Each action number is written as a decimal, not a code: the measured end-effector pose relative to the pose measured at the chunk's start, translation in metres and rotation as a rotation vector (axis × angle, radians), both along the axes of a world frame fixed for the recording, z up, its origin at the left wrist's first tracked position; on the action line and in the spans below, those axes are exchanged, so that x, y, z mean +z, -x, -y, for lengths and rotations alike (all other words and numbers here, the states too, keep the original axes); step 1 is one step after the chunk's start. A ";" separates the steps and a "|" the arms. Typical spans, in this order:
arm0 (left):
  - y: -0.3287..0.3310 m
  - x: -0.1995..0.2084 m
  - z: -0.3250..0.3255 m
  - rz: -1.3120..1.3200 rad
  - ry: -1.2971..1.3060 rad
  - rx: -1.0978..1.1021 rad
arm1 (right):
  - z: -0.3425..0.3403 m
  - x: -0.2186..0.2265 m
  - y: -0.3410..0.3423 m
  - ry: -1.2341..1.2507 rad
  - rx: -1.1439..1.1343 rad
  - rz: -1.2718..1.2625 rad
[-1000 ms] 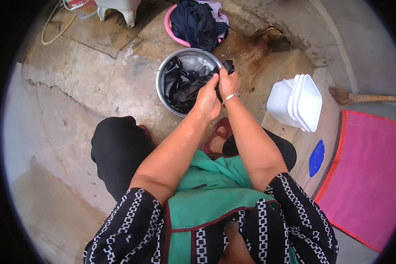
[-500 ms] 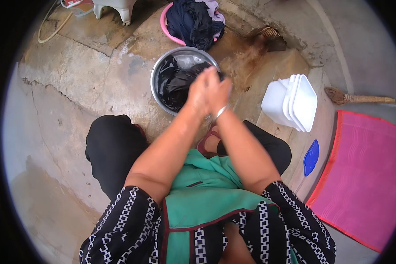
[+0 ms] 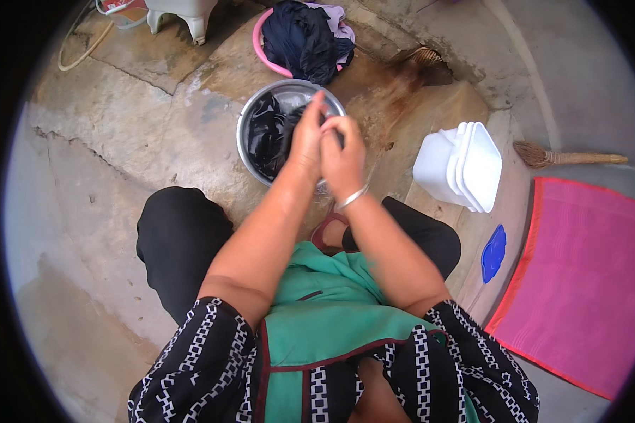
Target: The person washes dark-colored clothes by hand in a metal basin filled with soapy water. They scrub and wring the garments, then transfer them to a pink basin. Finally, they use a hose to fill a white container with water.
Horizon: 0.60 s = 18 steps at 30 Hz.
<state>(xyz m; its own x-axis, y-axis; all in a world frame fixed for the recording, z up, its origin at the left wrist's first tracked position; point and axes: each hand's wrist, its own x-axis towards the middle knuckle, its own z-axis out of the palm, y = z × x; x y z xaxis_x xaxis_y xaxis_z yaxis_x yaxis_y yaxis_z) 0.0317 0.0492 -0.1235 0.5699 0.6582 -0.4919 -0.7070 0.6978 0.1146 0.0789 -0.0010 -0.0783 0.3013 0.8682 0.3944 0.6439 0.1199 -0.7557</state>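
Observation:
A round metal basin (image 3: 243, 144) stands on the floor in front of me, with wet, shiny black cloth (image 3: 265, 137) in it. My left hand (image 3: 306, 139) and my right hand (image 3: 343, 151) are pressed together above the basin's near right side. Dark cloth rises out of the basin to my left hand, and a bit of it shows at the right one. Both hands seem closed on this cloth, though most of what lies between them is hidden. A white bangle (image 3: 353, 197) circles my right wrist.
Beyond the basin stands a pink tub (image 3: 262, 53) heaped with dark and lilac clothes (image 3: 307, 39). To the right are nested white buckets (image 3: 437, 169), a blue lid (image 3: 494, 254), a broom (image 3: 571, 156) and a pink mat (image 3: 578, 282). A white stool (image 3: 183, 15) stands far left.
My hands have shifted slightly left and nearer to me, rubbing against each other. The right hand now sits lower than the left. The whole view has moved a little.

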 end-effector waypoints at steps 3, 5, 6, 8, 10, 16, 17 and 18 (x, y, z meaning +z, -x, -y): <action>-0.011 -0.014 0.016 0.150 -0.116 0.068 | -0.003 -0.003 -0.010 0.129 -0.188 -0.226; -0.018 0.040 0.026 -0.061 -0.149 0.090 | -0.014 -0.039 -0.055 0.188 -0.446 -0.572; -0.018 0.048 0.024 -0.013 -0.142 0.118 | -0.011 -0.043 -0.054 0.194 -0.458 -0.960; -0.018 0.044 0.014 -0.110 -0.238 0.159 | 0.001 -0.025 -0.031 0.198 -0.340 -1.358; -0.028 0.044 0.011 -0.133 -0.197 0.156 | 0.011 -0.025 -0.042 0.153 -0.105 -1.547; -0.056 0.044 0.034 -0.688 -0.382 0.105 | 0.019 -0.020 -0.073 0.454 -0.132 -1.405; -0.058 0.045 0.036 -0.765 -0.497 0.167 | 0.017 -0.020 -0.071 0.445 -0.158 -1.342; -0.058 0.045 0.039 -0.849 -0.599 0.236 | 0.015 -0.020 -0.066 0.436 -0.179 -1.297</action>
<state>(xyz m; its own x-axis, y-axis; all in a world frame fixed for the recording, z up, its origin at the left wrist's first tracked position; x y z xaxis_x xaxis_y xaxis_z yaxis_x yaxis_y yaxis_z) 0.0900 0.0100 -0.0785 0.0191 0.9736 -0.2275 -0.3441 0.2201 0.9128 0.1453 -0.0156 -0.0985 0.3602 0.7586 -0.5430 -0.5615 -0.2885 -0.7756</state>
